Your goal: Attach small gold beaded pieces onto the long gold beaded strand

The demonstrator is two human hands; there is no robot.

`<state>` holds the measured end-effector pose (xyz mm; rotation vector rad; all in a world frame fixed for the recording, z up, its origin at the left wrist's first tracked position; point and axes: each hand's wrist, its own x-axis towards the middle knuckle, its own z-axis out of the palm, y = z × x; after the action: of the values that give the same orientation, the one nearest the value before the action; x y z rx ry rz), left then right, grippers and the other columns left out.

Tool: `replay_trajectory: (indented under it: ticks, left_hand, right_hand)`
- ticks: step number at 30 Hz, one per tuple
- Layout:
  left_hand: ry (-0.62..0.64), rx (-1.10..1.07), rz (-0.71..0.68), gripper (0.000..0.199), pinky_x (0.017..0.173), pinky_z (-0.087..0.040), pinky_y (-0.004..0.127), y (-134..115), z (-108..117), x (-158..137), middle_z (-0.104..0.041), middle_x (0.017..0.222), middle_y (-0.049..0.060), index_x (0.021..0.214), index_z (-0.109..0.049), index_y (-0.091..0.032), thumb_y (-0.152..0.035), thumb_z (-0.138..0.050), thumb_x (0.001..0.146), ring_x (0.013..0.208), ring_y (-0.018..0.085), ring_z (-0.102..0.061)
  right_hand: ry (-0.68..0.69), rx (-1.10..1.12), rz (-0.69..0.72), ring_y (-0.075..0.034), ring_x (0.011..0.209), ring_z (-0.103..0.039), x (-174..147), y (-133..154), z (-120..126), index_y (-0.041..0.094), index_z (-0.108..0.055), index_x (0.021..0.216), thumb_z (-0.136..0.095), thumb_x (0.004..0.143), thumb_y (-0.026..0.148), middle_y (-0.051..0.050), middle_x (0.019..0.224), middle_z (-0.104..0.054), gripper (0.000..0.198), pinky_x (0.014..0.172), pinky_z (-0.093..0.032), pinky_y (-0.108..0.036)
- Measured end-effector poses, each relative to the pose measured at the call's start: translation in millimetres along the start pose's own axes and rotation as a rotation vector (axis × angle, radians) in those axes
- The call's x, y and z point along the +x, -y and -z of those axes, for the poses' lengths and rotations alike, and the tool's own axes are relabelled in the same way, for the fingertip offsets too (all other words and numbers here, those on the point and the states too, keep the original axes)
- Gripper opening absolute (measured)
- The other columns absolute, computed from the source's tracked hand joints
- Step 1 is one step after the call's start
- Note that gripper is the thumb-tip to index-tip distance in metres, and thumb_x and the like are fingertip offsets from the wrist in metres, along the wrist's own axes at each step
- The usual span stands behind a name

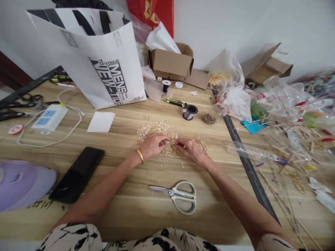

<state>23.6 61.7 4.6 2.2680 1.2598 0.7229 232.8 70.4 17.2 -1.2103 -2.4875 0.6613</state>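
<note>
A loose pile of small gold and silvery beaded sprigs [153, 130] lies on the wooden table in front of me. My left hand [154, 144] reaches over its near side, fingers curled together at the pile. From the right, my right hand [190, 149] meets the pile's edge with thumb and finger pinched. Whatever either hand pinches is too small to make out. Beside my right hand sits a smaller cluster of gold pieces [201, 144]. A thin chain [162, 166] lies just below the hands. Nearer me are white-handled scissors [180, 196], their blades pointing left.
A black phone [77, 174] and a white power strip [49, 118] lie left, near a large white bag [104, 66]. Behind the pile are a wire spool [190, 112], pliers [175, 102] and a bead jar [210, 118]. Plastic bottles and sticks crowd the right.
</note>
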Motion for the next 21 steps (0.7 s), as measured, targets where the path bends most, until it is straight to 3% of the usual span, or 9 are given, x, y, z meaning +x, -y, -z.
replay_trajectory:
  ticks: [5, 9, 12, 14, 18, 21]
  left_hand:
    - [0.031, -0.041, 0.047, 0.037, 0.069, -0.047, 0.025, -10.8, 0.7, -0.7, -0.067, 0.089, 0.002, 0.112, -0.058, -0.018, -0.022, -0.065, 0.075, 0.068, 0.012, -0.058]
    - [0.042, -0.054, 0.025, 0.013, 0.071, -0.046, 0.025, -18.5, 2.3, -0.6, -0.068, 0.079, 0.002, 0.090, -0.067, -0.017, -0.023, -0.062, 0.079, 0.073, 0.013, -0.060]
    - [0.052, -0.109, 0.028, 0.012, 0.071, -0.046, 0.025, -20.4, 3.4, -0.4, -0.069, 0.078, 0.002, 0.079, -0.068, -0.016, -0.022, -0.057, 0.083, 0.073, 0.013, -0.061]
    - [0.033, -0.161, 0.069, 0.012, 0.068, -0.047, 0.024, -21.1, 3.9, -0.4, -0.069, 0.080, 0.002, 0.088, -0.067, -0.016, -0.022, -0.059, 0.081, 0.070, 0.012, -0.061]
    - [0.022, -0.184, 0.090, 0.042, 0.065, -0.048, 0.022, -21.9, 3.0, -0.7, -0.068, 0.088, 0.002, 0.115, -0.057, -0.017, -0.021, -0.066, 0.075, 0.064, 0.010, -0.058]
    - [0.061, -0.181, 0.035, 0.027, 0.068, -0.048, 0.023, -21.3, 1.2, -0.7, -0.069, 0.086, 0.002, 0.103, -0.064, -0.018, -0.021, -0.065, 0.076, 0.068, 0.011, -0.060]
  right_hand:
    - [0.004, -0.026, 0.019, -0.013, 0.062, -0.055, -3.9, 11.6, 2.6, 0.017, -0.061, 0.085, -0.049, 0.087, 0.014, -0.003, 0.074, -0.064, 0.013, 0.058, -0.033, -0.021]
    - [0.004, -0.082, 0.025, -0.014, 0.065, -0.057, -7.5, 14.3, 2.5, 0.018, -0.061, 0.088, -0.049, 0.088, 0.015, -0.004, 0.078, -0.065, 0.013, 0.059, -0.033, -0.022]
    - [0.010, -0.091, 0.046, -0.015, 0.069, -0.058, -10.4, 13.9, 2.6, 0.017, -0.061, 0.088, -0.048, 0.089, 0.015, -0.005, 0.080, -0.065, 0.014, 0.061, -0.034, -0.022]
    - [0.008, -0.092, 0.056, -0.015, 0.068, -0.058, -12.6, 14.4, 3.0, 0.018, -0.061, 0.086, -0.048, 0.089, 0.015, -0.005, 0.078, -0.064, 0.014, 0.061, -0.034, -0.022]
    - [0.017, -0.074, 0.066, -0.015, 0.068, -0.058, -17.4, 17.9, 4.3, 0.018, -0.060, 0.085, -0.048, 0.090, 0.016, -0.005, 0.078, -0.063, 0.013, 0.061, -0.033, -0.022]
    - [0.021, -0.105, 0.053, -0.014, 0.066, -0.057, -20.7, 20.5, 5.9, 0.018, -0.059, 0.086, -0.047, 0.091, 0.018, -0.004, 0.079, -0.063, 0.013, 0.060, -0.031, -0.023]
